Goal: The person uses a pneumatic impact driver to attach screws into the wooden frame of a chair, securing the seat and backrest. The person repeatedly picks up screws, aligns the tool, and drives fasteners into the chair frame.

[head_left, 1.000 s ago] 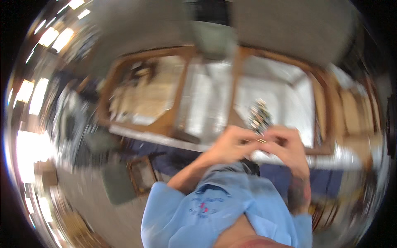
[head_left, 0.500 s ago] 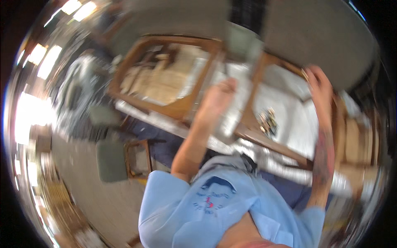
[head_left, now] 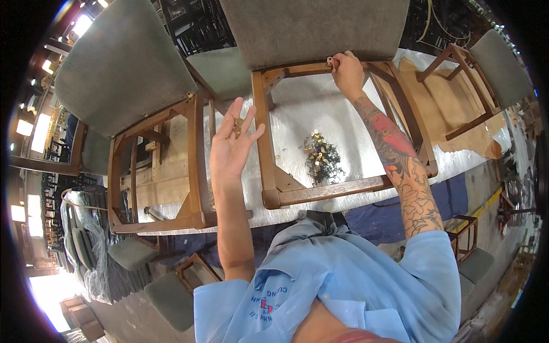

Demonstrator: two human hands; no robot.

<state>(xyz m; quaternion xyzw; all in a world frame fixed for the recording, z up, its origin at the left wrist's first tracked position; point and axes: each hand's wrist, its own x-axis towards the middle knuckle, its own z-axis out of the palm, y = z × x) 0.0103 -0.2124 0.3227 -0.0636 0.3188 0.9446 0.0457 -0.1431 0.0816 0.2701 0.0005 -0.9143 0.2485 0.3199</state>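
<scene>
My left hand (head_left: 230, 150) is palm up with spread fingers, a few small brass-coloured metal fittings (head_left: 237, 128) lying against them. It hovers over the gap between two upturned wooden chair frames. At the far rail of the right chair frame (head_left: 326, 193), my right hand (head_left: 347, 73) pinches a small metal fitting (head_left: 330, 61) close to the grey seat-back pad (head_left: 314, 28). Whether the fitting touches the rail I cannot tell. Inside that frame lies a pile of small metal fittings (head_left: 320, 157), on a shiny silvery sheet (head_left: 286, 128).
A second chair frame (head_left: 197, 166) with a grey-green padded back (head_left: 117, 63) stands to the left. Brown paper (head_left: 452, 108) and another chair (head_left: 500, 71) are at the right. Plastic-wrapped grey pads (head_left: 86, 246) stand at the lower left, beside loose chairs on the floor.
The view has turned and sharpened. My left hand, bunched before, now has its fingers spread with the palm up. My right hand stays at the chair's far rail, now nearer its middle.
</scene>
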